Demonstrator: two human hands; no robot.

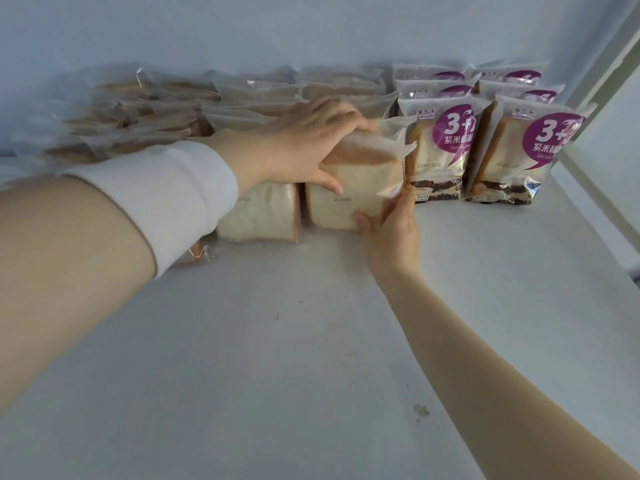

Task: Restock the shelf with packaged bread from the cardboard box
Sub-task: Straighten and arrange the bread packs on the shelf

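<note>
A: In the head view, where is the bread pack [353, 188] in relation to the purple-label packs [440, 147]?
B: Just left of them, upright on the shelf [311, 341]. Its wrapper edge is touching the nearest purple one or just short of it, I cannot tell which

A: And the hands?
B: The left hand [301, 143], out of a white sleeve [166, 195], has its fingers curled over the pack's top and its thumb on the front face. The right hand [391, 230] pinches the lower corner nearest the purple-label packs, thumb in front and fingers hidden behind the wrapper

A: How far along is the restocking?
B: Well under way, I'd judge. Further left of the purple-label packs stands another clear pack [259, 216], with blurred flat packs [242, 98] piled behind it. The held one looks almost seated and only wants letting go

A: What is left?
B: Shelf surface shows in front of the purple-label packs, so more should fit. The cardboard box is out of view, so I cannot say how many remain
</note>
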